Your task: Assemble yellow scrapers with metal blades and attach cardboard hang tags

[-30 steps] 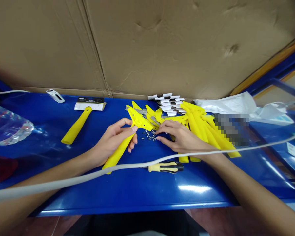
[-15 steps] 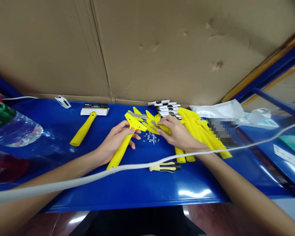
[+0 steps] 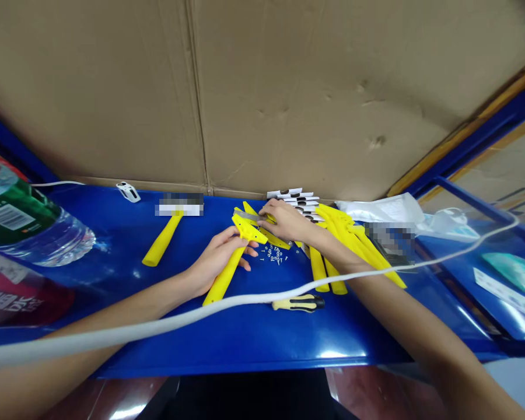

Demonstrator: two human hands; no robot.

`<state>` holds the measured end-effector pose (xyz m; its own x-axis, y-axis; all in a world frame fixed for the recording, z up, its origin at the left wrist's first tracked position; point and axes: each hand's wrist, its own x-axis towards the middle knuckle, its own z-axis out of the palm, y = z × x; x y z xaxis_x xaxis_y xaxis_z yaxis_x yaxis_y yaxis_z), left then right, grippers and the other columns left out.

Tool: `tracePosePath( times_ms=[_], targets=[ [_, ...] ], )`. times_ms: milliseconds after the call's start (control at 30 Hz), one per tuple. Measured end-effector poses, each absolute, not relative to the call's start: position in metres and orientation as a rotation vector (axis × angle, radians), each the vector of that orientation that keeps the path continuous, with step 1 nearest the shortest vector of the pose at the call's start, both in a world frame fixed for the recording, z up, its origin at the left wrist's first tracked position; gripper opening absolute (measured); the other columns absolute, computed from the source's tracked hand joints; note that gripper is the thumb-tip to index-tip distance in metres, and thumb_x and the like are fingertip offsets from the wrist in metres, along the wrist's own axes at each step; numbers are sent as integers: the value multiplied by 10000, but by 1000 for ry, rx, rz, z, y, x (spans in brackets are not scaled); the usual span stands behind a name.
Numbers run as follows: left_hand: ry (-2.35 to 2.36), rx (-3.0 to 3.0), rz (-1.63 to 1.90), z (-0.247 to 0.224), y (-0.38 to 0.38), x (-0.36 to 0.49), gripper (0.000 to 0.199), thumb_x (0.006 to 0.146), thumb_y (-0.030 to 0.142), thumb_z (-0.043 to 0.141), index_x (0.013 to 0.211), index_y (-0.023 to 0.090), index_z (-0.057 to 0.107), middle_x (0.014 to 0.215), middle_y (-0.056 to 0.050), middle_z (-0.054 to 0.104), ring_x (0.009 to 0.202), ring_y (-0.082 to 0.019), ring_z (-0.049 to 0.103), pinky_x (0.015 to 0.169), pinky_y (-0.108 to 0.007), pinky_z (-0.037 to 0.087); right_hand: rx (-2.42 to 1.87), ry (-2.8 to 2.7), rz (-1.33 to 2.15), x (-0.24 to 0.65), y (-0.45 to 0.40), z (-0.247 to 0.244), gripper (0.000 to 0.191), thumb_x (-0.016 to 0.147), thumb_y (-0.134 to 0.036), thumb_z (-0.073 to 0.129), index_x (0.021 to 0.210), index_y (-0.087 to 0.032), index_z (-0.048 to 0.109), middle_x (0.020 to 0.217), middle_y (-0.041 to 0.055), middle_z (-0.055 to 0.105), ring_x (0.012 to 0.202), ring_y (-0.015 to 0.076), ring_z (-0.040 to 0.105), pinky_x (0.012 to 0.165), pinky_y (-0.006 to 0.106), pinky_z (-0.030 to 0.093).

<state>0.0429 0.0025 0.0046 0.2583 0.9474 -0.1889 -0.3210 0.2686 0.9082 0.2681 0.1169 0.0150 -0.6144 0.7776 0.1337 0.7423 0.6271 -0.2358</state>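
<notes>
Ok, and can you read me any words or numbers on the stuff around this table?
Nothing here can be read for sure.
Plastic bottle's label: barcode digits too small.
Red printed item: white lettering too blurred.
White slip: print too small.
Left pixelated patch: blurred out.
Right pixelated patch: blurred out.

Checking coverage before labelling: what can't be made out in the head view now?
All head view:
Blurred patch over the card at the yellow handle's top: print unreadable.
Second blurred patch by the yellow pile: hides what's beneath.
Loose screws and washers: too small to count.
Metal blade: one end hidden by the right hand.
Plastic bottle: cut off by the left edge.
</notes>
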Motion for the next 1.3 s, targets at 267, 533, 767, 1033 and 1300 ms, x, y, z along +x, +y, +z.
tracePosePath(
  times_ms=[267,533,767,1033,1300],
  targets=[
    [885,829,1038,2,4,43,89,1007,216,757,1056,144,740,1022,-137,804,892,-224,791,616,-266,662,-1204,-2541,443,249,146,19,135,983,-277,776,906,-172,742,971,91,778,891,230,662,858,367,468],
    [933,727,1128,6,7,43,136,1063,230,717,1172,153,739,1212,-163,803,912,-232,812,582,-266,669,-1023,-2215,1242,245,117,45,404,858,-564,883,861,-188,737,861,23,732,800,175,628,741,320,483],
    [935,769,1179,4,5,44,163,1022,207,764,1168,133,773,1199,-158,803,871,-223,799,547,-267,659,-1002,-2268,1357,246,112,47,365,897,-542,842,841,-192,756,800,-3,677,750,154,546,685,320,401],
    [930,772,1176,2,6,42,180,1016,266,793,1145,142,777,1059,-131,813,789,-203,774,551,-266,648,-929,-2301,1379,247,111,47,342,933,-526,803,831,-214,705,764,-23,627,715,145,518,654,316,387],
    [977,789,1141,8,4,43,191,1020,307,771,1026,116,758,836,-96,789,575,-161,704,535,-271,608,-793,-2504,1250,248,105,58,382,979,-469,763,737,-222,601,692,-50,546,662,124,455,616,301,353]
  ],
)
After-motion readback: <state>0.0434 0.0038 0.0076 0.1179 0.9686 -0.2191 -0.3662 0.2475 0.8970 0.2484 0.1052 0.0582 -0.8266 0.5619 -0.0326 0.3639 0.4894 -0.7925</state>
